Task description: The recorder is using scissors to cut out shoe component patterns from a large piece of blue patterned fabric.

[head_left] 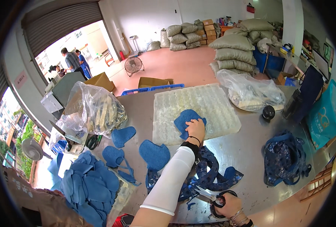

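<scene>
On pale mat, left grip touching blue piece, hold unclear; right grip clenched round scissors; teal bag lettered.

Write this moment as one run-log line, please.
left hand: on blue fabric piece, whitish mat beneath | right hand: holding scissors | patterned fabric: near scissors

Over on the turquoise bag I can see pale lettering and an emblem; dark characters cross the pinkish sign on the left-hand pillar.
</scene>
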### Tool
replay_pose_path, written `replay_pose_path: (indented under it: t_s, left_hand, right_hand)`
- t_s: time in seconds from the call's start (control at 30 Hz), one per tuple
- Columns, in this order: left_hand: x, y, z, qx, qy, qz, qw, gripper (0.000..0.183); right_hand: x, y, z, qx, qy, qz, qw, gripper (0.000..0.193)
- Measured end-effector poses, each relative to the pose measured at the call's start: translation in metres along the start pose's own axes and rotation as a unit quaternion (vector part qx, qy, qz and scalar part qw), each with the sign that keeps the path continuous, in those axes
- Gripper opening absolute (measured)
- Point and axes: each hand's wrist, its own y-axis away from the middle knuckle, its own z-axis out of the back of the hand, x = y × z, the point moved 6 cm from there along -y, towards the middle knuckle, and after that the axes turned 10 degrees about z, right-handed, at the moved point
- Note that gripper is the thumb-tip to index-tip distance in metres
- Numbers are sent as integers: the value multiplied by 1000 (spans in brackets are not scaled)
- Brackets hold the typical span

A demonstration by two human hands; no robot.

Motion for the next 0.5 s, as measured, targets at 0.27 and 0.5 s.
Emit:
replay_pose_path:
  t_s: [0.27,0.5]
  left_hand:
    - [-3,-12,2,156,-42,-49,986,63]
    - [-17,-23,-11,95,-146,-24,984,58]
  right_hand:
    - [-7,2,-2,-4,-7,8,1000,38]
    - [5,-1,7,-4,-6,-26,1000,39]
